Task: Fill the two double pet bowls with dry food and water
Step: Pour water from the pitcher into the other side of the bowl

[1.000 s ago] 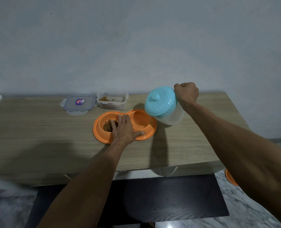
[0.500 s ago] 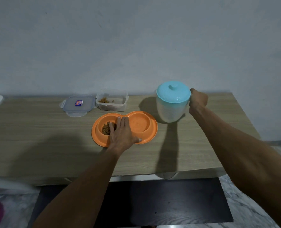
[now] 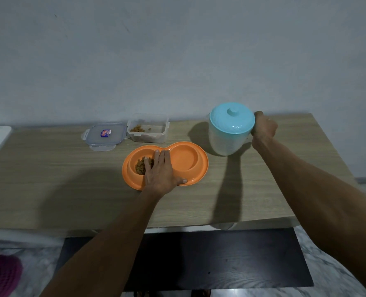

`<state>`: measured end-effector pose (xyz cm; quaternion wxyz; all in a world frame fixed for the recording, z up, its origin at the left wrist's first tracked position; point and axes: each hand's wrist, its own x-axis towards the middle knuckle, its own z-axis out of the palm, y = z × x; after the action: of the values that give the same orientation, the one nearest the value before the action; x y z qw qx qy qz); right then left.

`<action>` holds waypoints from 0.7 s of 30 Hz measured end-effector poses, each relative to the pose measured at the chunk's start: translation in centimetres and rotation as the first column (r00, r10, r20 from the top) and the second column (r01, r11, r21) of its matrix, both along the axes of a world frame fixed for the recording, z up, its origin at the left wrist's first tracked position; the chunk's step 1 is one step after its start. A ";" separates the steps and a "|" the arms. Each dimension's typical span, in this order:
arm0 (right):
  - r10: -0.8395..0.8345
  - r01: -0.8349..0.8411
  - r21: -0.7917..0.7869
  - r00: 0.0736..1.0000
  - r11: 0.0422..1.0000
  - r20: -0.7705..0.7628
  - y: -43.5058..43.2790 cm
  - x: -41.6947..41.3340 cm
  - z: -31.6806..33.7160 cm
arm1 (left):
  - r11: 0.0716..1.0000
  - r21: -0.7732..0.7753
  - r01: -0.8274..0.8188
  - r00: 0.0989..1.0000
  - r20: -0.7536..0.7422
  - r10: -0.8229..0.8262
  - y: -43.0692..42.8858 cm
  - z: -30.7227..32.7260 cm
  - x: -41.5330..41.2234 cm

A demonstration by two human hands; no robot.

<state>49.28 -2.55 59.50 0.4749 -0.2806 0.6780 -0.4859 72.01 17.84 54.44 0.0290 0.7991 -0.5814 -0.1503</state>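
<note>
An orange double bowl (image 3: 165, 164) is sitting near the middle of the wooden surface (image 3: 49, 168). Its left well is holding dry food (image 3: 141, 165); whether the right well contains water cannot be told. The left hand (image 3: 161, 174) is lying flat across the bowl's middle, its grip spread apart and pressing down. The right hand (image 3: 263, 127) is keeping its grip clamped on the handle side of a pitcher (image 3: 230, 130) with a blue lid, standing upright just right of the bowl. Behind the bowl, an open food box (image 3: 148, 130) is sitting beside its lid (image 3: 103, 136).
</note>
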 end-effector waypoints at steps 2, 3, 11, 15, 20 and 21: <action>-0.010 0.010 -0.005 1.000 1.000 0.014 0.6 0.0 0.1 | 1.000 -0.008 0.005 1.000 -0.008 -0.005 0.1 0.1 0.0; -0.017 0.017 0.005 1.000 1.000 0.010 0.9 -0.1 0.1 | 1.000 -0.009 0.010 1.000 -0.011 -0.010 0.2 0.2 0.0; -0.091 0.101 0.176 0.994 0.979 -0.066 6.2 -0.5 -1.3 | 0.989 -0.137 -0.050 0.996 -0.081 0.039 1.1 1.8 0.8; -0.042 0.057 0.244 0.997 0.968 -0.064 10.7 2.6 -2.5 | 0.947 -0.222 -0.232 0.969 -0.141 0.204 1.9 2.6 3.1; 0.170 -0.112 0.287 0.968 0.951 -0.185 14.3 7.8 -2.6 | 0.843 -0.072 -0.532 0.824 -0.273 0.497 3.0 2.1 7.3; 0.221 -0.150 0.295 0.949 0.944 -0.223 14.4 8.6 -2.6 | 0.822 -0.011 -0.569 0.785 -0.305 0.539 3.0 1.7 8.1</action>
<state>57.91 11.88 56.90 0.4626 -0.3350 0.7640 -0.3002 80.09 20.86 56.15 0.1971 0.9012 -0.3173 -0.2198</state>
